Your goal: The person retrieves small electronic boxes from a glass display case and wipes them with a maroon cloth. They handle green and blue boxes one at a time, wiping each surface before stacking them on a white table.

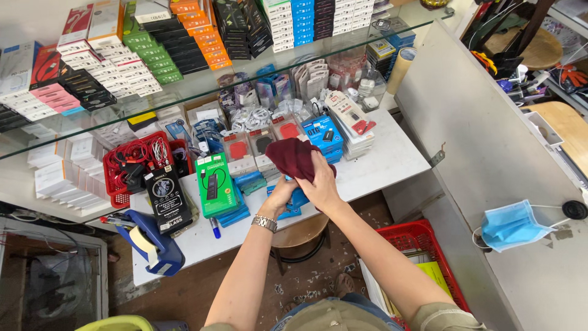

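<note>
Shop counter [392, 159] crowded with boxed accessories: your right hand [320, 184] is closed over a dark red cloth [293, 156], pressing it onto a blue package [296, 199] gripped from below by your left hand [280, 195].

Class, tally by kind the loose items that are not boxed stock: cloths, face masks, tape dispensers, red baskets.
Dark red cloth, held in both hands: 1
Blue face mask: 1
Blue tape dispenser: 1
Red plastic baskets: 2
Total: 5

White shelf [392, 160] carrying 1 red basket [116, 195] of cables, green box [215, 184], blue tape dispenser [150, 242], stacked packets [349, 119].
</note>
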